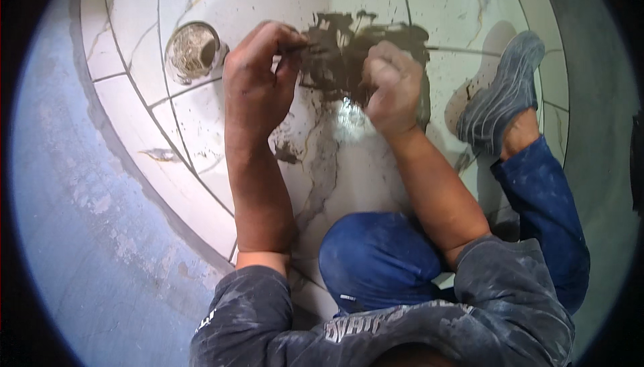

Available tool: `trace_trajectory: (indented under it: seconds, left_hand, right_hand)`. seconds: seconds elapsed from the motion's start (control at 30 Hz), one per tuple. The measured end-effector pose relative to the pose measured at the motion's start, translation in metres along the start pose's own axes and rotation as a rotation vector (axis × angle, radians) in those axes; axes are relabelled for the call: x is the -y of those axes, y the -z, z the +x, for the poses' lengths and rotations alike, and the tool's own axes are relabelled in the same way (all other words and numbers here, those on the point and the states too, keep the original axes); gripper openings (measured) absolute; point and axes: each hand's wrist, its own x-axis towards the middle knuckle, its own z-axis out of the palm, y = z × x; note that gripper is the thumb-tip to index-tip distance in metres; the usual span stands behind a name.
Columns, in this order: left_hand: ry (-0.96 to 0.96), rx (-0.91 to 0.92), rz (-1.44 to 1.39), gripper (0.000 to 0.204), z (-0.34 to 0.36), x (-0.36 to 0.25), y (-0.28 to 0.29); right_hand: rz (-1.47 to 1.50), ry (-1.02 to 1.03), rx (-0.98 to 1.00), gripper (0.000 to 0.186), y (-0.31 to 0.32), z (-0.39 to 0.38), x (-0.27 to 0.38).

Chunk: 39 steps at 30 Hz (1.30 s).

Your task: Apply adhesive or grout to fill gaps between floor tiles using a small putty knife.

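Dark grey-brown wet paste, like grout (pixel 329 65), is smeared over the joint between white marbled floor tiles (pixel 322 186). My left hand (pixel 260 72) is at the left edge of the smear, thumb and fingers pinched together at its border. Whatever they may hold is too small to make out. Over the right part of the paste, my right hand (pixel 393 88) is closed with its fingers curled in. Anything inside it is hidden. Left of my left hand stands a round tub (pixel 220 51) with greyish residue and a dark hollow inside.
My bent knee (pixel 376 253) in blue trousers is below the hands. My grey patterned shoe (pixel 500 95) rests on the tiles at the right. Small dark splashes and a paste blob (pixel 287 152) dot the tiles. A blue-grey wall (pixel 87 219) borders the floor at left.
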Motion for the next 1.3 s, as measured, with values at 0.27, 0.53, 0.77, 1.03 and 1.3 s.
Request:
trace_trajectory:
  seconds: [0.27,0.53,0.77,1.03,1.3]
  left_hand:
    - [-0.033,0.055,0.010,0.013,-0.005,-0.008,0.004]
    - [0.043,0.101,-0.012,0.014,-0.005,-0.010,0.000]
    - [-0.031,-0.012,-0.085,0.013,-0.003,-0.002,0.004]
    - [-0.028,-0.016,-0.092,0.018,-0.005,-0.008,0.005]
    - [0.041,-0.016,-0.361,0.017,-0.020,0.000,-0.005]
  right_hand:
    - [0.181,-0.045,0.048,0.026,0.011,-0.010,0.018]
    - [0.135,-0.058,0.049,0.026,0.007,-0.010,0.002]
    - [-0.094,0.136,-0.054,0.029,-0.004,0.002,0.014]
    - [-0.057,0.036,0.059,0.031,-0.010,0.000,0.013]
    - [0.028,0.261,-0.106,0.028,0.050,-0.008,0.015]
